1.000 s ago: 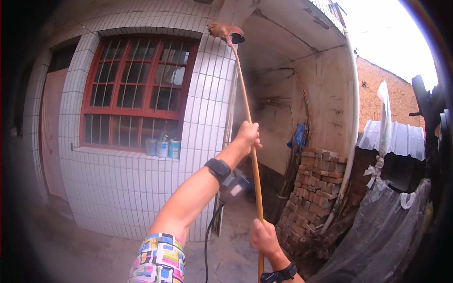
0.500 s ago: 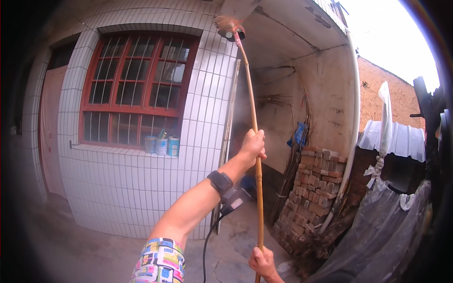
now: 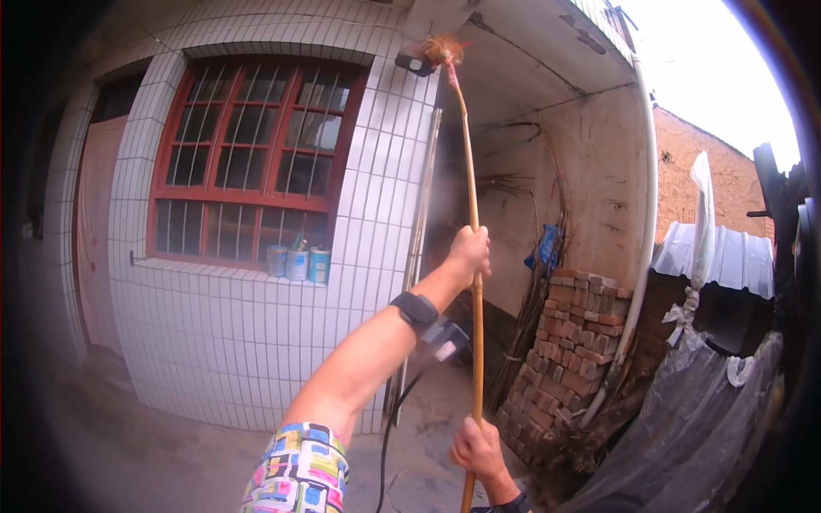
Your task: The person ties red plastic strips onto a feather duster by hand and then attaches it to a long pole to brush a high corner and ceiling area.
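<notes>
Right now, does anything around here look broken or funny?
Yes. Right of the broom head, the ceiling has dark, ragged patches near its outer edge, perhaps where the surface flaked off. The brick stack also looks untidy, with some bricks jutting out unevenly.

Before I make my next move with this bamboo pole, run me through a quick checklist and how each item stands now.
1. Left hand closed around the bamboo pole: ok.
2. Right hand gripping lower down: ok.
3. Bristle brush head at the pole's top: ok.
4. Brush head clear of the dark fixture beside it: cannot tell.
5. Three cans upright on the windowsill: ok.
6. Pole's lower end unobstructed: cannot tell, out of view.
</notes>
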Demonstrator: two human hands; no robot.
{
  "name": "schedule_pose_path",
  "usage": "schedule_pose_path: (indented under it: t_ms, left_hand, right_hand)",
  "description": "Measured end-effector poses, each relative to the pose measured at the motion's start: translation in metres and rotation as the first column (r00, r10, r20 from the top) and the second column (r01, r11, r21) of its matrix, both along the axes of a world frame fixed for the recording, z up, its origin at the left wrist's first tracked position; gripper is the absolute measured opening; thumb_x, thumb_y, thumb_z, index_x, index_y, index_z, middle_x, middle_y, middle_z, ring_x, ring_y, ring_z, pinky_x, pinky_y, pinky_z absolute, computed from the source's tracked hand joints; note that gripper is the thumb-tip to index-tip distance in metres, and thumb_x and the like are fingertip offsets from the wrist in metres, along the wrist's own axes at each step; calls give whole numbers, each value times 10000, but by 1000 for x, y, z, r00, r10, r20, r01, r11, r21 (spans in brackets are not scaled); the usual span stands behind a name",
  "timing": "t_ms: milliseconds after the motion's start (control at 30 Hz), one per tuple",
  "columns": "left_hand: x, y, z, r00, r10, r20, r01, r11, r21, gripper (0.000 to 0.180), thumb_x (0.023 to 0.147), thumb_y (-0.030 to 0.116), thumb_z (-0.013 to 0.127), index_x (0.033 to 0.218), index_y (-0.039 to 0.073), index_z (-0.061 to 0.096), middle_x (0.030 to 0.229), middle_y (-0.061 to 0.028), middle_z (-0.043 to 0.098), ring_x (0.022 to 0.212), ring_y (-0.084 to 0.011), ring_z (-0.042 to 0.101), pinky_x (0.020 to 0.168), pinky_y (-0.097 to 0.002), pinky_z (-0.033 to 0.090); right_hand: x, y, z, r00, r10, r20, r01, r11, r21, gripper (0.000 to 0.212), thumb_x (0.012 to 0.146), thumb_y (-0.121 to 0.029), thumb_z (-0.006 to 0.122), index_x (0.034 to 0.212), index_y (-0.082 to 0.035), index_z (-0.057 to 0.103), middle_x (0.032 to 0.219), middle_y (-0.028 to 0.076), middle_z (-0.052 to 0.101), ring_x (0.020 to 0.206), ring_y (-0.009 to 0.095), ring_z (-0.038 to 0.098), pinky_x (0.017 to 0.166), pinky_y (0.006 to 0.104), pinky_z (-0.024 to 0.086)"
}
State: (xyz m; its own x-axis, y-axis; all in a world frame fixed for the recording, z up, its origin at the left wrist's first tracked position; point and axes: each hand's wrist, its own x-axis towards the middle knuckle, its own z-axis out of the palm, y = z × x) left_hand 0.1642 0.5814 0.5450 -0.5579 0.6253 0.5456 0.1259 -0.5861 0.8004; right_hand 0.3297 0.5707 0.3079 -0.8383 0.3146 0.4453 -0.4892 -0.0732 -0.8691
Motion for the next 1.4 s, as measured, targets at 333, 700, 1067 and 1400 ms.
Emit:
schedule_pose_path:
  t_ms: [333, 700, 1067, 1400]
  left_hand:
    - [3, -3, 10, 994, -28, -109, 22, 998, -52, 193, 846, 243, 361, 836, 52, 393, 644, -53, 437, 419, -127, 402, 425, -300, 420]
    - [16, 9, -3, 1000, 5, -3, -5, 999, 32, 226, 870, 263, 328, 782, 60, 378, 550, -8, 351, 353, -84, 311, 324, -244, 305]
    - [-4, 28, -7, 936, 343, -81, -346, 938, -24, 300, 846, 274, 385, 824, -19, 448, 706, -129, 507, 484, -216, 521, 337, -322, 420]
    - [-13, 35, -7, 975, 222, 1, -222, 975, -14, 259, 851, 258, 368, 778, 14, 414, 618, -84, 475, 404, -144, 439, 326, -271, 378]
  right_hand:
    - [-25, 0, 61, 979, 186, -89, -198, 969, -146, 331, 904, -323, 294, 637, -127, 299, 394, -55, 207, 279, 65, 204, 339, 224, 242]
    - [-41, 12, 80, 966, 218, -137, -235, 964, -123, 322, 900, -347, 309, 670, -124, 344, 392, -53, 221, 284, 68, 219, 340, 215, 242]
    - [-8, -23, -15, 909, -416, -2, 413, 901, 131, 228, 864, -227, 416, 733, -40, 418, 484, -2, 415, 380, 67, 385, 356, 206, 306]
    - [-17, -14, -23, 922, -383, -59, 387, 917, 96, 240, 865, -219, 424, 686, -64, 384, 477, -24, 395, 377, 49, 371, 357, 202, 307]
